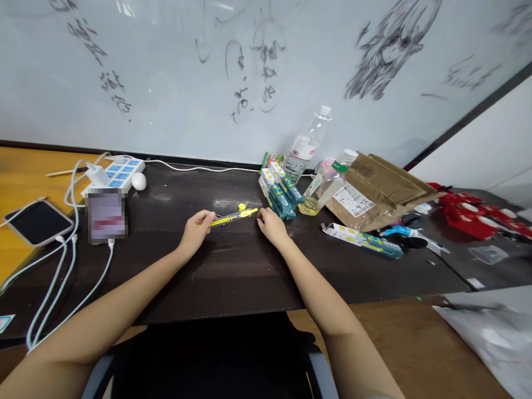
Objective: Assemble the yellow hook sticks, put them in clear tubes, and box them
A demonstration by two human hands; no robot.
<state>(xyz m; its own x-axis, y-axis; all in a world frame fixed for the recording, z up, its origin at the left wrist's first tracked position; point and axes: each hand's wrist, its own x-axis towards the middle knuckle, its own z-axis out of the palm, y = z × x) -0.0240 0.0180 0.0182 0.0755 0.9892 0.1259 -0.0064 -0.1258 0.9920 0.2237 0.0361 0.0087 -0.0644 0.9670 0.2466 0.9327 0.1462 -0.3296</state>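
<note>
My left hand [197,230] is closed on the left end of a yellow and clear pen-like tool [229,218], which points right and slightly up above the dark table. Just past the tool's right tip is my right hand [269,223], its fingers curled; whether they hold anything is too small to tell. A small round yellow piece [242,206] lies behind the tool. Teal and white boxes [278,191] stand right behind my right hand.
Bottles [302,149] and a cardboard package [374,191] stand at the back right. An open teal box [363,241] lies before them. A power strip [120,174], phones and white cables occupy the left side of the dark table [233,277].
</note>
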